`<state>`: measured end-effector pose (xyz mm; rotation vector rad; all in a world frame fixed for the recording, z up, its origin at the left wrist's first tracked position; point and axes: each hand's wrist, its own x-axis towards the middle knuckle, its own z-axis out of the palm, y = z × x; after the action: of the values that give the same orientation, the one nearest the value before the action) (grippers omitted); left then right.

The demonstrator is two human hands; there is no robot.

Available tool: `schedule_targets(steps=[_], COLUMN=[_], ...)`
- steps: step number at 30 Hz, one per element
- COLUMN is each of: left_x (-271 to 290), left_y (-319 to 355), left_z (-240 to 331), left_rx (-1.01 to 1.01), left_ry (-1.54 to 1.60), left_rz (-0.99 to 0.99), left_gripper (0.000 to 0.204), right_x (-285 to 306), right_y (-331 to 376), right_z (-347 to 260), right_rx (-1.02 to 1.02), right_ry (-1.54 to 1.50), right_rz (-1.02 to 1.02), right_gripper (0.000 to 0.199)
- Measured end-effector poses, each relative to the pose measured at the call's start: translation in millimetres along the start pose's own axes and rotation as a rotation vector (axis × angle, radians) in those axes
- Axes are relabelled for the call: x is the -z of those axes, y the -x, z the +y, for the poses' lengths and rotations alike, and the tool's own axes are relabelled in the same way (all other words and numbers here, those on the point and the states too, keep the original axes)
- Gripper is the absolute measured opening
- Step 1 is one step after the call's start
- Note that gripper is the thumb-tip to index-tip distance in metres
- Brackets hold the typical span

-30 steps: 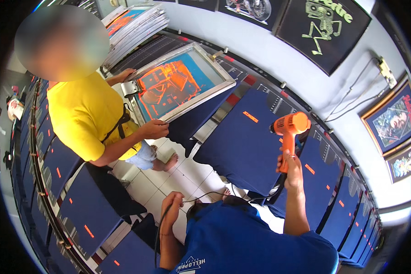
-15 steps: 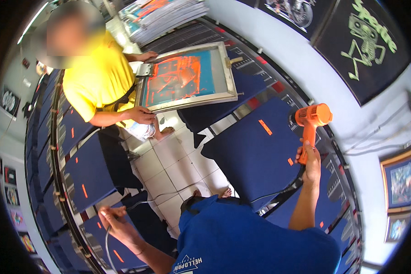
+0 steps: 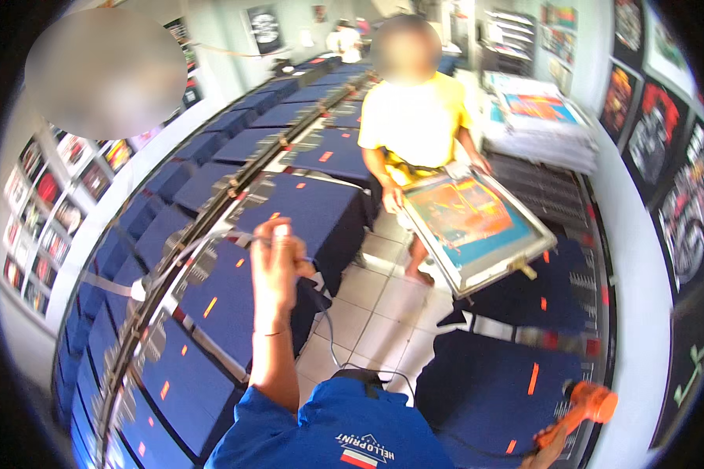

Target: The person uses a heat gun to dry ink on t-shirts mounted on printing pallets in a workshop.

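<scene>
Heat gun (image 3: 590, 402) near possible orange lettering (image 3: 533, 379)

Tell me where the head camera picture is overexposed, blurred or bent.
Head view: the yellow T-shirt is partly washed out; head view: the framed printing screen and orange heat gun look soft; head view: the long rail curves.

And there was the gun (image 3: 590, 405), far right; screen (image 3: 481, 223) ahead, co-worker (image 3: 411, 121) just behind it, rail (image 3: 228, 190) away left!

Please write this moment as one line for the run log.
left hand: holds cord | right hand: grips orange heat gun | co-worker: holds framed screen
</scene>
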<state>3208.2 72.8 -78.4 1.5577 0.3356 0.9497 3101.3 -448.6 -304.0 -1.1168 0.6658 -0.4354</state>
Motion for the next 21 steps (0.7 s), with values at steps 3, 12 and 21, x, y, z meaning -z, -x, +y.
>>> schedule_targets(steps=[3, 12, 21], left_x=[3, -69, -239], left_y=[-8, -4, -16], left_z=[4, 73, 144], left_rx=[-0.220, -0.346, -0.626], left_ry=[0.346, 0.612, 0.531], left_rz=[0.336, -0.341, -0.885], left_gripper=[0.022, 0.037, 0.040], right_x=[19, -43, -77], right_y=[-17, -1, 72], right_z=[12, 3, 12], right_rx=[0.003, -0.071, -0.074], right_ry=[0.026, -0.163, -0.257], right_rz=[-0.089, -0.178, -0.113], right_gripper=[0.038, 0.041, 0.041])
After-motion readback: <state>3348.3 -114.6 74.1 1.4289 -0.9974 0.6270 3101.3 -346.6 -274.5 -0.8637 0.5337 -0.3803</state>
